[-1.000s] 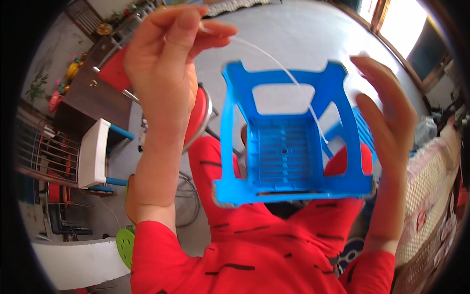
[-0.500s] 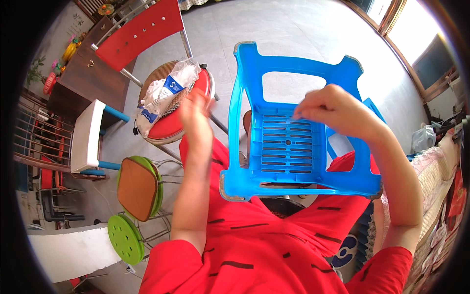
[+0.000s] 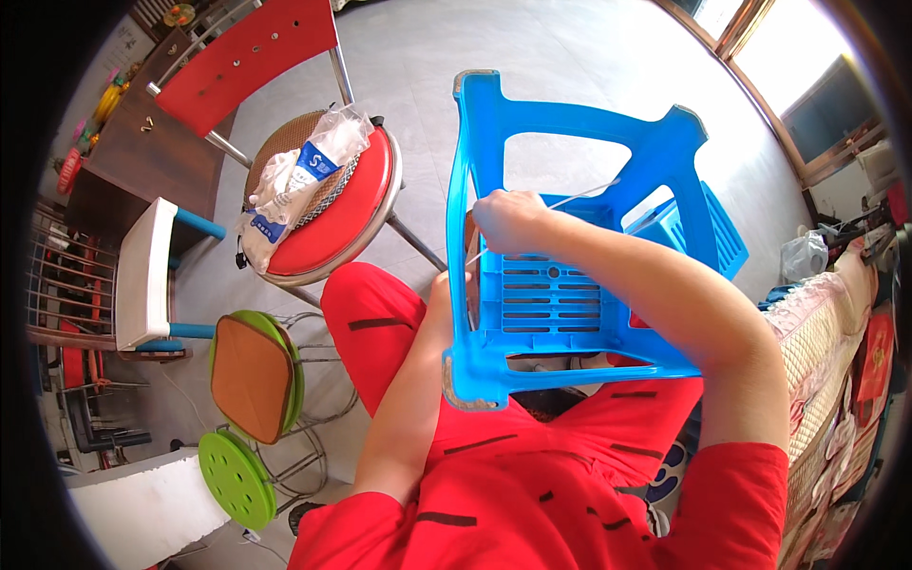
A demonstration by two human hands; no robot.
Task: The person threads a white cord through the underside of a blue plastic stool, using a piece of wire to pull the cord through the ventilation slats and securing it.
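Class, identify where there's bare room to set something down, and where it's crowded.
The widest bare patch is grey floor, bordered by the red chair, blue stool and wooden frame. Crowded: a bag covers much of the chair's seat; right hand, left hand and white cord crowd the stool.

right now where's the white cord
In the head view, just right of the middle, the white cord shows on both sides of the right hand, over the blue stool's underside.
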